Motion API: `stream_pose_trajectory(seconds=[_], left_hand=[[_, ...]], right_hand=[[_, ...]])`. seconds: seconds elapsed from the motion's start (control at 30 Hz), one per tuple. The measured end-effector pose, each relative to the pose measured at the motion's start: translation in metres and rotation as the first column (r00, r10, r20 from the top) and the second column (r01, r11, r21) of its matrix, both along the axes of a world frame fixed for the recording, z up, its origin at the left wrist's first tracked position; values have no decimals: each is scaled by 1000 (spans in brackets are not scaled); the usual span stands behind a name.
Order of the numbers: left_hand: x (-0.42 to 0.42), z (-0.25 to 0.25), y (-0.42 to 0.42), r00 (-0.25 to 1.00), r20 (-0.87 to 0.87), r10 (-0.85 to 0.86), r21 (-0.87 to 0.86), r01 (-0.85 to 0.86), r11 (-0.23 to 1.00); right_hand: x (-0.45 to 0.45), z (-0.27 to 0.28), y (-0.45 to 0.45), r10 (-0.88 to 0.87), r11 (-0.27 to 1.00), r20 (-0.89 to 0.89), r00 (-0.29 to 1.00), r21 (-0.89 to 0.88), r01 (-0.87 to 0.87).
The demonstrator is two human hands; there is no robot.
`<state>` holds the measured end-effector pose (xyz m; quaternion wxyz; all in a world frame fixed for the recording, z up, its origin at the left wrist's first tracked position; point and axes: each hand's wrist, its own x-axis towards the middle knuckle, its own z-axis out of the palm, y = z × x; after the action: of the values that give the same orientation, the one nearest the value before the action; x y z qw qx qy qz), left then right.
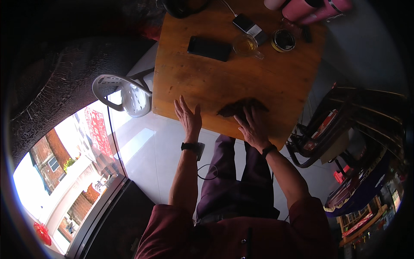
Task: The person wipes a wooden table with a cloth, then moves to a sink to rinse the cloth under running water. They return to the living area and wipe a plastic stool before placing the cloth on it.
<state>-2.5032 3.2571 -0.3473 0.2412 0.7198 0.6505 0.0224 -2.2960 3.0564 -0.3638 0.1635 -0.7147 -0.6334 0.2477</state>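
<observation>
My right hand (254, 129) rests on a dark brown, leaf-like sheet (236, 107) near the table's front edge. Its fingers lie extended over the sheet and hide part of it; no grip around the sheet is visible. Over the front left of the wooden table (200, 81), my left hand (190, 119) has its fingers spread and nothing in them. Whether its fingertips touch the wood, I cannot tell. Both wrists wear dark bands.
Farther back on the table are a black smartphone (209, 48), a glass cup of amber liquid (245, 46), a corded dark device (247, 25) and a round ashtray-like dish (283, 40). A pale plastic chair (137, 98) stands left, a dark chair (326, 129) right.
</observation>
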Motion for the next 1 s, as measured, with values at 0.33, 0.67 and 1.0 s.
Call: stream_pose_trajectory(seconds=[0.33,0.67,1.0], left_hand=[[-45,-18,-32,994,-94,-59,-209,38,977],[-44,-5,-38,975,-210,-68,-245,15,969],[-58,1,-30,984,-77,-161,-210,142,967]], right_hand=[[-35,-11,221,-1,962,133,991,270,-36],[111,0,-25,-507,847,173,844,-83,525],[-74,8,136,-150,989,67,986,28,148]])
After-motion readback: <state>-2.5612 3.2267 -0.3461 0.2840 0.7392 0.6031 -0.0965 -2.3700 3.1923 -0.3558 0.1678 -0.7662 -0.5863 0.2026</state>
